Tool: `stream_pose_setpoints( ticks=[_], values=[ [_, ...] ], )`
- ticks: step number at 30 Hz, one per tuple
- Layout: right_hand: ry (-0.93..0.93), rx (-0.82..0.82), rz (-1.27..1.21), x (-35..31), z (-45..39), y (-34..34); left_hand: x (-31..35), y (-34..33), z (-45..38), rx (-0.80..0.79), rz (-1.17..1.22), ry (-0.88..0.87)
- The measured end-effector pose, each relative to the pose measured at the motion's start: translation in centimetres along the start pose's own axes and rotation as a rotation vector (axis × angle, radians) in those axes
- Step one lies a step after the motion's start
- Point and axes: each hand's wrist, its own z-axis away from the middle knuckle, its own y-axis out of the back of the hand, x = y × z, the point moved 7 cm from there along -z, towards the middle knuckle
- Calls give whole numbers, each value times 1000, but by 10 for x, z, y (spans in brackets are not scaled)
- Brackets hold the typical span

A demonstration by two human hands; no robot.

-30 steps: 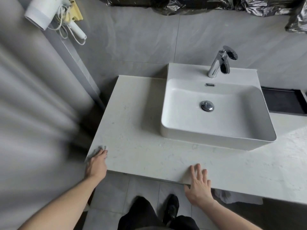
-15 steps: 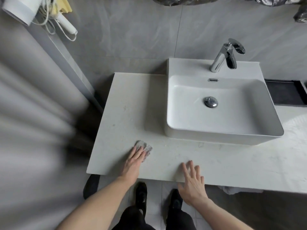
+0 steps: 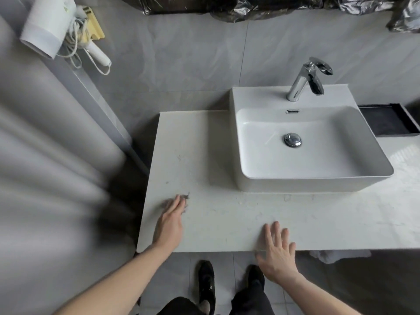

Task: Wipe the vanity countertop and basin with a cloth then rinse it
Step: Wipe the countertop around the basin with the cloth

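Grey tiled bathroom, pale marble-look countertop [image 3: 227, 214] running off to the right, with a white vessel basin [image 3: 318, 176] sitting on top of it toward the back and a chrome faucet [image 3: 302, 83] behind the bowl, only one head view to go on here. Your left hand [image 3: 170, 221] is flat on the counter's left front area, fingers stretched out and pressing down on a small grey cloth [image 3: 185, 198], which mostly hides under your fingertips and is blurry, so I can't tell how it's folded; a flat palm like that makes sense because it spreads pressure over the rag for a wipe. Your right hand [image 3: 277, 248] is spread wide and holding nothing, fingers on the front edge of the counter with the palm hanging past it, looks to me like you're bracing yourself while you lean in. The cloth sits well apart from the basin, near the left edge, so my guess is you're doing the countertop part, and the bowl and the rinse are yet to do. A white hair dryer [image 3: 48, 26] with its cord hangs on the wall up left, and there's a dark recessed tray [image 3: 386, 120] just right of the basin.
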Motion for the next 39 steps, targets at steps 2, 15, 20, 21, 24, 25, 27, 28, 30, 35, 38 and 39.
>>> stream_pose_setpoints(
  ticks=[2,15,20,21,24,25,27,28,30,35,38,39],
  values=[
    [1,1,-11,2,1,1,58,-25,-3,-29,40,-161],
    [2,34,-38,7,-3,-8,28,-88,10,-176,-143,-308],
    [0,36,-32,4,-1,-1,-83,-21,12,-95,-158,1],
    [0,27,-35,4,0,-1,-92,-13,10,-106,-179,20],
    [9,12,-77,8,2,3,-81,-8,0,-123,-147,72],
    [17,18,-94,10,3,6,-64,-11,-4,-108,-111,74],
    [28,36,-121,15,4,13,-15,-25,-9,-94,-20,41],
    [28,45,-127,20,4,17,15,-37,-10,-103,20,-1],
    [11,46,-125,34,5,23,78,-64,-12,-121,98,-69],
    [-37,35,-116,85,4,37,205,-139,-8,-325,106,-197],
    [-43,18,-84,117,1,44,245,-165,-10,-411,-46,-293],
    [-40,9,-79,127,-1,45,251,-164,-13,-375,-89,-328]
  ],
)
